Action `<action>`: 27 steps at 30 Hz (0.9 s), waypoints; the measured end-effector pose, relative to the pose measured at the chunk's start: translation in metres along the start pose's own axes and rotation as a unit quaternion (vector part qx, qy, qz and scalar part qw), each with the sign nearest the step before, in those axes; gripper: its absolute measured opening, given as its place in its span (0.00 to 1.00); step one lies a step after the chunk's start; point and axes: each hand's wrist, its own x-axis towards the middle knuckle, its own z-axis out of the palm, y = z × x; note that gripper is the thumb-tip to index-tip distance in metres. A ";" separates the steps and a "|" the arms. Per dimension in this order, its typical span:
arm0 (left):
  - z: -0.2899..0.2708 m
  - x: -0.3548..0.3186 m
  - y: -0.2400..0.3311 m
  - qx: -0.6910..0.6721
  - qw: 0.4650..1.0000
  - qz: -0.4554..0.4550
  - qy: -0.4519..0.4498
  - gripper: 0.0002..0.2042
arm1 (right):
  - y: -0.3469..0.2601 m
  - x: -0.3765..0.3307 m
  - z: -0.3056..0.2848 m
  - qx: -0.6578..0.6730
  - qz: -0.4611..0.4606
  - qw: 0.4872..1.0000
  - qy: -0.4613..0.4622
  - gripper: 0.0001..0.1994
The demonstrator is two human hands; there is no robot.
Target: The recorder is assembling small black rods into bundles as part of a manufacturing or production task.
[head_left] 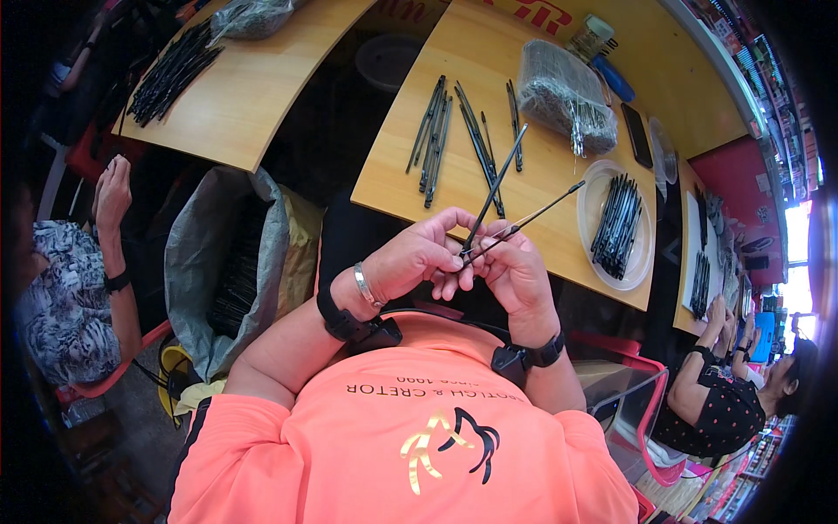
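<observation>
In front of my chest, my left hand (397, 262) is closed in a pinch around a thin black rod (496, 185) that slants up over the table edge. My right hand (522, 278) pinches a second black rod (546, 208), with a small knob at its far end, pointing up and right. Both hands meet where the lower ends of the rods cross; the fingers partly hide those ends. On the wooden table (384, 179) beyond lie loose groups of similar rods (432, 140), and more fill a round clear plastic tray (649, 223) at the right.
A clear bag of thin metallic pieces (559, 87), a phone (637, 135), a blue bottle (614, 79) and a jar (590, 37) stand farther back. At left, an open sack (188, 253) holds dark rods. People sit on both sides, and another table (262, 83) bears more rods.
</observation>
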 end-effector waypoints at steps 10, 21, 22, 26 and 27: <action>-0.002 0.000 -0.001 -0.023 1.000 0.014 -0.010 0.21 | 0.001 0.002 -0.005 0.013 0.000 1.000 -0.008 0.06; 0.000 0.000 0.001 0.031 0.999 -0.007 0.010 0.17 | -0.002 -0.002 0.000 -0.052 -0.037 0.997 0.048 0.07; 0.001 0.000 0.001 0.090 0.995 -0.012 0.033 0.14 | -0.002 -0.003 0.001 -0.092 -0.055 0.991 0.078 0.08; 0.006 0.001 -0.004 0.218 0.972 0.002 0.092 0.07 | 0.001 -0.003 0.004 -0.133 -0.082 0.984 0.090 0.09; 0.006 0.002 -0.007 0.218 0.972 0.003 0.092 0.07 | 0.001 -0.004 0.004 -0.146 -0.082 0.982 0.085 0.09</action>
